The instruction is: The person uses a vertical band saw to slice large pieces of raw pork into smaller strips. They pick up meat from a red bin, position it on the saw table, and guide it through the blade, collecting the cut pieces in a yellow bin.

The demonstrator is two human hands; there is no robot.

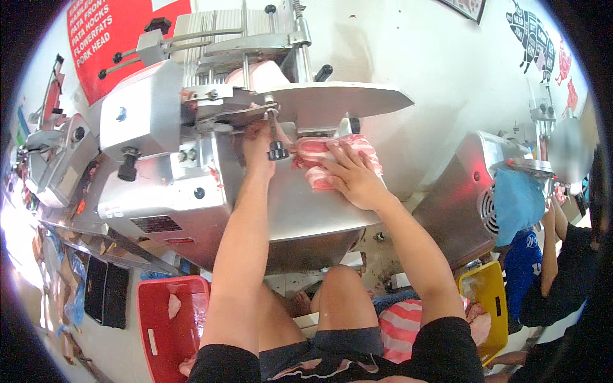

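A meat slicer (313, 210) of bare metal stands in front of me. On its flat deck lies a pile of red-and-white striped pork belly slices (313, 148). My right hand (355, 177) rests flat on the pile's right side, fingers stretched out. Left of the pile, my left hand (258, 145) reaches in beneath the slicer's blade area, beside a black knob (278, 151). Its fingertips are partly hidden by the machine, so its grip does not show. Above, a pale block of meat (260, 75) sits in the slicer's carriage.
At lower left is a red crate (145, 319) with meat pieces; at lower right, a yellow crate (501, 306) with more. Another slicer (57, 159) stands left. A metal machine (469, 185) with a blue bag (518, 205) stands right, near another person's arm (549, 246).
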